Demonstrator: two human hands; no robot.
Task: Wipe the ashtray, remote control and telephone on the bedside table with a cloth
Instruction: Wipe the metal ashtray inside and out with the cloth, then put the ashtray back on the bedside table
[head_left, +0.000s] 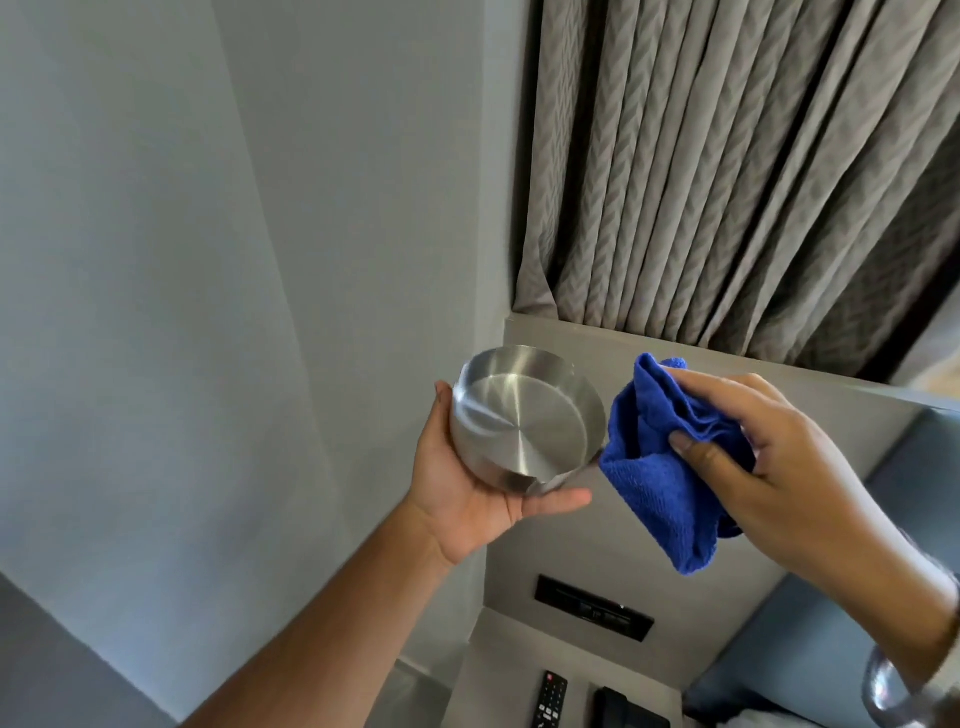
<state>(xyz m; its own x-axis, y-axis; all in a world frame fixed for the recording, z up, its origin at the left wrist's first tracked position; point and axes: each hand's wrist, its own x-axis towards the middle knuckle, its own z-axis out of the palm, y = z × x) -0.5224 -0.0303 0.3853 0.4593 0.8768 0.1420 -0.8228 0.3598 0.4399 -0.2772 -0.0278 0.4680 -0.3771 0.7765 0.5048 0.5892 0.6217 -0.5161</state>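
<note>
A round brushed-steel ashtray (524, 421) is held up in the air, its open side tilted toward me, gripped from below and the left by my left hand (470, 499). Just to its right my right hand (769, 457) clutches a bunched blue cloth (670, 467), whose edge touches the ashtray's right rim. Far below, on the bedside table (498, 675), lies a black remote control (550, 699). Beside it a black telephone (626, 709) is cut off by the bottom edge of the frame.
A dark switch panel (592, 608) is set in the grey headboard wall above the table. Grey pleated curtains (727, 166) hang at the upper right. A plain grey wall fills the left. A blue padded headboard (852, 639) and some bedding show at the lower right.
</note>
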